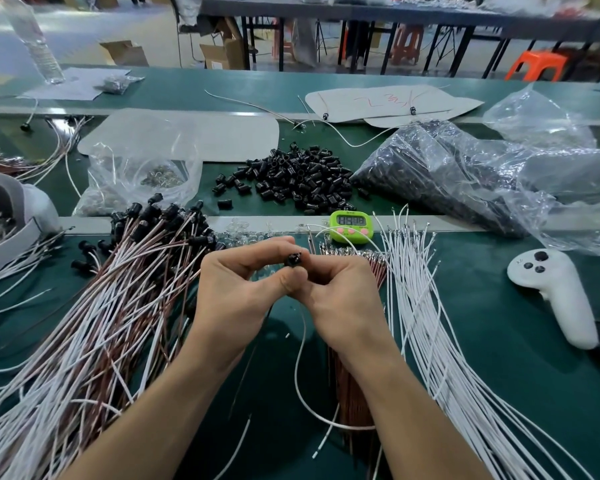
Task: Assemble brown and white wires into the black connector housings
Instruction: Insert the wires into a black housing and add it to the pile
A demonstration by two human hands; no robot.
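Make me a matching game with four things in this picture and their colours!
Things:
1. timer
2. controller
3. pile of loose housings
4. plastic stool

Colours:
A. black
B. orange
C. green
D. white

Pairs: 1-C, 2-D, 3-A, 4-B

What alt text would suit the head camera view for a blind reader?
A left hand and right hand together pinch a small black housing over a green table. Finished wired pieces lie left, loose white wires right, spare housings behind.
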